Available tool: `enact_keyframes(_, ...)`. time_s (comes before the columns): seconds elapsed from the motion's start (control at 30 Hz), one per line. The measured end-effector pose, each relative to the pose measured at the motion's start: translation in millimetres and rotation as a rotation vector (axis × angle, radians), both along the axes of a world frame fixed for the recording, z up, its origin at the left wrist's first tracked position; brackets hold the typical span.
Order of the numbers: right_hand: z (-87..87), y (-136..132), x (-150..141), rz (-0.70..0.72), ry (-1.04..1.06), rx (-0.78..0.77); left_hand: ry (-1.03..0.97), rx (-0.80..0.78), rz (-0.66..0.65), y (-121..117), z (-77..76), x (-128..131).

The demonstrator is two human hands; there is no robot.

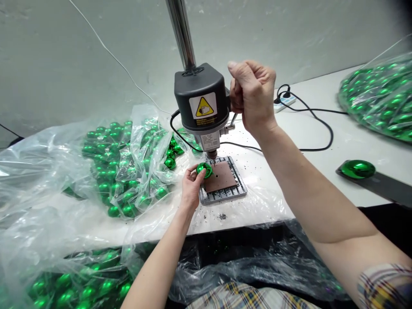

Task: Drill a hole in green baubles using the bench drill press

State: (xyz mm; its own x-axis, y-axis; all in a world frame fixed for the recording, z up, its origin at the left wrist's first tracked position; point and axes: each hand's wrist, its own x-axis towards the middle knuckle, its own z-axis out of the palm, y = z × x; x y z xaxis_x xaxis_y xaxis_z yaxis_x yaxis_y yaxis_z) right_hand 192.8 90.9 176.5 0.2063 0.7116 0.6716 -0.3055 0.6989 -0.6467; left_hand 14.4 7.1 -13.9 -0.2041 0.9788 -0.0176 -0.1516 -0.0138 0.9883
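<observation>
Between the thumb and fingers of my left hand is a shiny green ball ornament, held over the left edge of a brown square board. The board has a small dark hole and lies on the slotted metal base of a small drill press. The drill bit points down just right of the ball; whether they touch I cannot tell. Raised beside the motor housing, my right hand is closed in a fist at the press's feed lever, whose grip is mostly hidden by the fingers.
Clear plastic bags with green balls spread over the left table and below its front edge. Another full bag sits at right, near a lone green ball on a dark strip. A black cable runs from a power strip.
</observation>
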Motion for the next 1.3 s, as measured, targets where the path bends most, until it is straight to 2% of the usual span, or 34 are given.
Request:
enact_keyframes(0.13, -0.2, -1.3, 1.0, 0.018, -0.008, 0.025, 0.194, 0.070, -0.011, 8.3, -7.0, -0.2)
enact_keyframes(0.37, 1.2, -1.7, -1.0, 0.015, 0.017, 0.047, 0.607, 0.178, -0.016, 11.2, -9.3, 5.7)
enact_keyframes(0.5, 2.4, -4.8, -1.3, -0.008, -0.003, 0.032, 0.736, 0.272, -0.071, 10.0, -12.5, 13.2)
enact_keyframes(0.87, -2.4, -10.4, 4.6, -0.028, -0.089, 0.029, 0.565, 0.213, -0.056, 11.0, -23.5, 19.9)
enact_keyframes(1.1, -23.0, -34.2, 6.8, -0.176, -0.134, 0.107, 0.555, 0.213, -0.053, 11.4, -24.1, 20.6)
enact_keyframes(1.3, -44.1, -44.0, 5.6, -0.191, -0.080, 0.198, 0.568, 0.224, -0.061, 11.9, -26.2, 19.9)
